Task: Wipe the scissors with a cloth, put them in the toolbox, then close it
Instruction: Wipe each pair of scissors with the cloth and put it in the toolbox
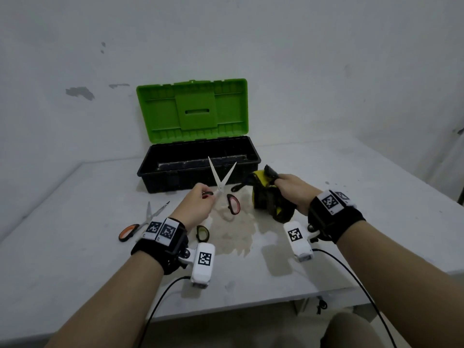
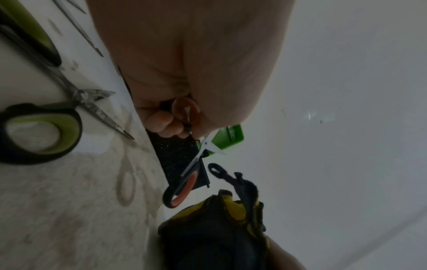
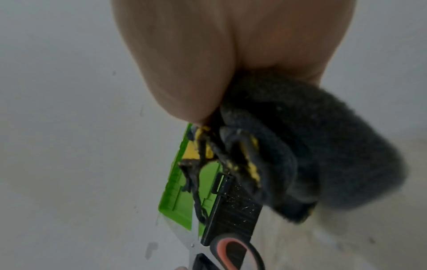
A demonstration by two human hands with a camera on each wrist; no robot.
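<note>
Red-handled scissors (image 1: 222, 185): I hold them up above the table, in front of the toolbox; blades are spread open in a V, both tips point away from me toward the box, handles point back to me.
Long axis: it runs from near to far, almost straight to the toolbox, and one handle loop hangs free on the right side.
Left hand (image 1: 198, 204): my fingers are curled around the other handle loop and grip it.
Right hand (image 1: 292, 190): it clutches the cloth firmly, just right of the scissors, not touching the blades as far as I can see.
Cloth (image 1: 270, 197): dark and yellow, bunched, with a black strap end sticking out to the left.
Toolbox (image 1: 198, 164): black body with the green lid (image 1: 192, 110) standing open against the wall; what is inside I cannot tell.
Orange-handled scissors (image 1: 140, 223): they lie on the table left of my left wrist, tips pointing far-right.
Green-handled scissors (image 2: 46, 126): they lie under my left wrist, blades a little open.
Table (image 1: 351, 197): white, with a brownish stain in front of me.
</note>
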